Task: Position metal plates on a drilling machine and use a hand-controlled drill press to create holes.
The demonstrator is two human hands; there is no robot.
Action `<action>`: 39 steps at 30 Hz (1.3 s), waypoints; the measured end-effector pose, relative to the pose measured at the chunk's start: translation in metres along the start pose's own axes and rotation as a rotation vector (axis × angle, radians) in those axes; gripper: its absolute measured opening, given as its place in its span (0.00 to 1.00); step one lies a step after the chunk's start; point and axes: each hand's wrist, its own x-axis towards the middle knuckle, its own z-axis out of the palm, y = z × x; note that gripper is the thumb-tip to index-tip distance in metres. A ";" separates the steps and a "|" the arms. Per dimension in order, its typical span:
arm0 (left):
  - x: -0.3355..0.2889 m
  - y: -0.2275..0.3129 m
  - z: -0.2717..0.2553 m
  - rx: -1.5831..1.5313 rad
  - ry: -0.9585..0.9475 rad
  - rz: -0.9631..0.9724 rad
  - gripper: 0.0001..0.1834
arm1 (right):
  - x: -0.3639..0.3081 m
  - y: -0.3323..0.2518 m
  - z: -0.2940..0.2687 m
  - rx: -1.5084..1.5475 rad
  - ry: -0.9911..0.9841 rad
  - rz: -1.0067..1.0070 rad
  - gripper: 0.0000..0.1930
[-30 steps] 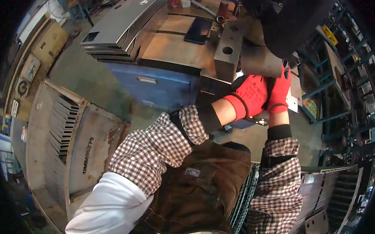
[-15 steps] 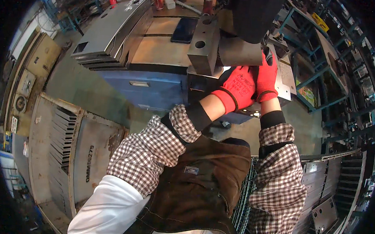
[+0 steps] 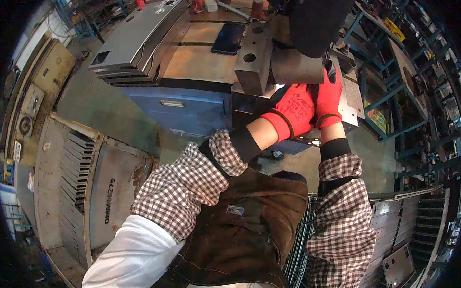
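Note:
My left hand [image 3: 292, 111] and my right hand [image 3: 329, 95], both in red gloves, are pressed side by side under a press tool. Together they grip a pale flat metal plate [image 3: 349, 100], which sticks out to the right of my right hand. Directly above them are a grey steel block with a round hole [image 3: 251, 58] and a short steel cylinder [image 3: 297, 67]. A dark ram [image 3: 310, 19] hangs over those. The plate's part under the tool is hidden by my gloves.
A brown worktable [image 3: 193, 60] on a blue cabinet [image 3: 180, 107] carries a stack of grey sheet panels [image 3: 134, 39], a dark flat slab [image 3: 229, 38] and a red bottle [image 3: 197, 1]. Louvred panels [image 3: 78, 163] lie at left, stacked plates [image 3: 401, 249] at lower right, blue racks [image 3: 398, 64] at right.
Both gloved hands stay together on the plate and have shifted up against the steel block and cylinder. The view has tilted, so the table now sits lower in the frame.

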 end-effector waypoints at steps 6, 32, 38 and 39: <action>-0.001 0.002 -0.002 0.025 -0.024 -0.012 0.35 | -0.002 0.001 -0.001 0.012 -0.030 -0.008 0.21; -0.005 -0.003 -0.007 0.008 -0.060 -0.007 0.31 | 0.010 -0.123 -0.028 0.390 0.130 -0.708 0.23; -0.003 -0.004 0.013 -0.061 0.108 0.050 0.39 | -0.014 -0.202 -0.038 0.267 -0.107 -0.958 0.22; 0.002 -0.004 0.019 -0.091 0.135 0.047 0.39 | -0.018 -0.209 -0.036 0.201 -0.156 -0.969 0.22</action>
